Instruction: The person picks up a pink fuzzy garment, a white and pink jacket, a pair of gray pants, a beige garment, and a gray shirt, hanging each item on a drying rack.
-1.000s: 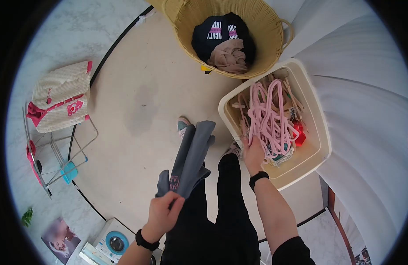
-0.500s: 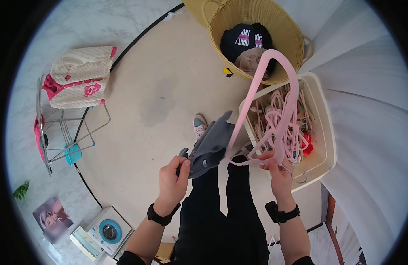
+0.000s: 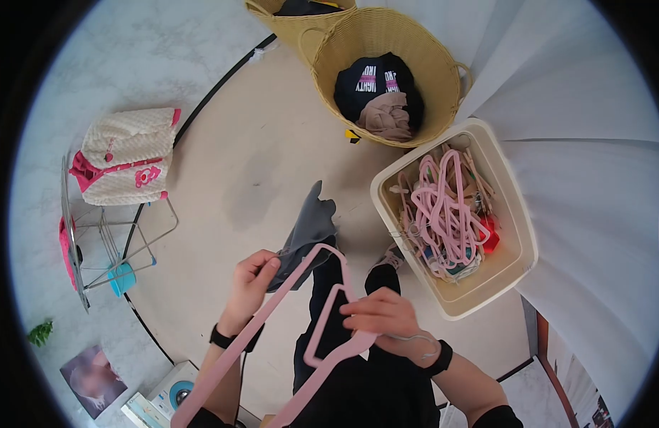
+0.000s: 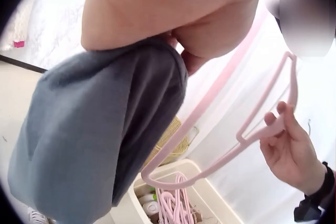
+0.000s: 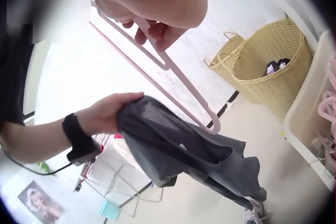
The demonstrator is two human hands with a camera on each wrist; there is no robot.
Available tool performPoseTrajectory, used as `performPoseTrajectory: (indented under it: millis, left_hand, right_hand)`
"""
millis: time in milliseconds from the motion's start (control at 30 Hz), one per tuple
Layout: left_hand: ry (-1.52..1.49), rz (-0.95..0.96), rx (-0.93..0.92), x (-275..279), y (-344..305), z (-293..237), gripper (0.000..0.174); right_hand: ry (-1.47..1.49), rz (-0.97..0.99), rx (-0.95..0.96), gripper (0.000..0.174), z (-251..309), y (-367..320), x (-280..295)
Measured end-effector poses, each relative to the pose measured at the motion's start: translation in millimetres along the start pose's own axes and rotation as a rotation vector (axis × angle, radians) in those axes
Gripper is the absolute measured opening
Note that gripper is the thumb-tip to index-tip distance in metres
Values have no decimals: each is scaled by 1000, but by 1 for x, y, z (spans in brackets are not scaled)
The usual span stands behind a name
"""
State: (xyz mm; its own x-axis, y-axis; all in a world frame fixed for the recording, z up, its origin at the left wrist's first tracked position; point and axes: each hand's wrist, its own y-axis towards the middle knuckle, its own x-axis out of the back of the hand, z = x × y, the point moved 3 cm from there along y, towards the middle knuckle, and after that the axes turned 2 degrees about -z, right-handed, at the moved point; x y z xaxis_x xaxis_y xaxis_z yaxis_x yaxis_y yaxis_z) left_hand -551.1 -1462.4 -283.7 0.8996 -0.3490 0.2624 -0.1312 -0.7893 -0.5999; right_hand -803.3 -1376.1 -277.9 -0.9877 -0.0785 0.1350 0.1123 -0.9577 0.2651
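My left hand [image 3: 249, 285] pinches a grey garment [image 3: 308, 225] by its edge, and the cloth hangs down in folds in front of my legs. In the left wrist view the garment [image 4: 79, 134] fills much of the left side. My right hand [image 3: 390, 324] grips a pink clothes hanger [image 3: 239, 344] near its metal hook. The hanger slants across my body, one long bar passing over the left forearm in the head view. Seen from the right wrist, the hanger's end [image 5: 212, 124] overlaps the grey cloth [image 5: 173, 145].
A cream bin [image 3: 520, 285] at right holds a pile of pink hangers [image 3: 447, 207]. Behind it stands a wicker basket [image 3: 443, 85] with dark and beige clothes, beside another basket [image 3: 290, 28]. At left, a white quilted garment [image 3: 126, 153] lies over a metal rack near a turquoise bucket [image 3: 121, 279].
My right hand has lifted a pink hanger out of the bin and brought it left in front of my body, swinging its hook toward the wrist. The left hand keeps the grey garment and has risen.
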Motion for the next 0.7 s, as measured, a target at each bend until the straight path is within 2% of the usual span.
performPoseTrajectory:
  millis: [33, 167, 233, 367, 433, 567, 633, 700]
  left_hand:
    - [-84, 33, 27, 3, 0, -7, 15]
    - [-32, 129, 6, 15, -6, -28, 16]
    - [-99, 188, 82, 11, -12, -39, 18]
    - [-148, 213, 112, 11, -17, -51, 19]
    - [-269, 201, 141, 11, -20, -53, 19]
    - [-342, 167, 111, 11, -26, -51, 21]
    - [-318, 182, 64, 14, -27, -53, 21]
    - [-308, 142, 7, 18, -26, -54, 22]
  right_hand:
    - [28, 17, 27, 17, 2, 1, -5]
    - [81, 49, 53, 21, -1, 4, -20]
    - [80, 52, 53, 22, -7, 5, -23]
    - [34, 26, 6, 23, -24, 4, -17]
    - [-10, 12, -31, 23, -27, 2, -11]
    - [-76, 18, -38, 22, -40, -5, -10]
    - [-145, 15, -59, 45, -53, -8, -7]
    - [-158, 41, -76, 42, -53, -7, -3]
